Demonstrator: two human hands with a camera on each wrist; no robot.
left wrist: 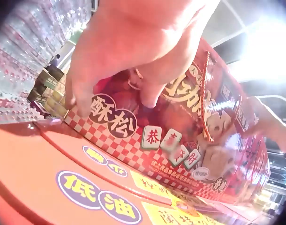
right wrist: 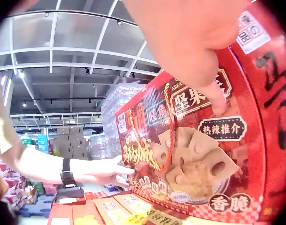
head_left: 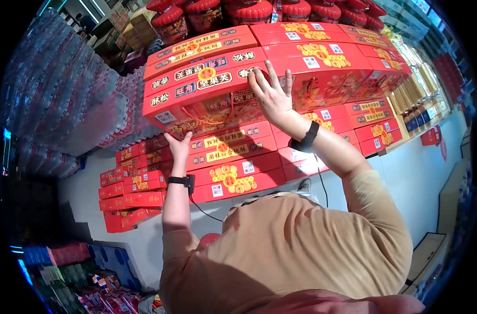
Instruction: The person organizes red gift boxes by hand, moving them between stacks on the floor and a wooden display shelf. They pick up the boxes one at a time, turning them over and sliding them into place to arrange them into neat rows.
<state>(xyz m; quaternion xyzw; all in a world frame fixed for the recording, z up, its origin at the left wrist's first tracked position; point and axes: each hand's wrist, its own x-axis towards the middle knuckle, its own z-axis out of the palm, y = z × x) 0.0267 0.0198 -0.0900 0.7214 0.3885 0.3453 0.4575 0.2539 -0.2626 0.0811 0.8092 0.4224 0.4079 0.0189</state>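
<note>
A red gift box (head_left: 204,112) with an orange rope handle (right wrist: 168,136) and pastries pictured on its front stands on top of stacked red boxes. Around its lower left corner my left hand (head_left: 179,150) grips it, thumb (left wrist: 150,93) against the front and fingers at the end. Over the upper right corner lies my right hand (head_left: 274,99), its fingers spread and mostly straight. In the right wrist view, one digit of that hand (right wrist: 194,51) touches the front beside the printed label. Below the gift box are flat red cartons (head_left: 223,149) with yellow labels.
More red gift boxes (head_left: 322,63) stand to the right, with red lidded jars (head_left: 249,11) behind. Wrapped bottle packs (head_left: 60,89) rise at the left. Low red box stacks (head_left: 128,191) sit on the floor. Thin cables (head_left: 322,183) hang from both wrists.
</note>
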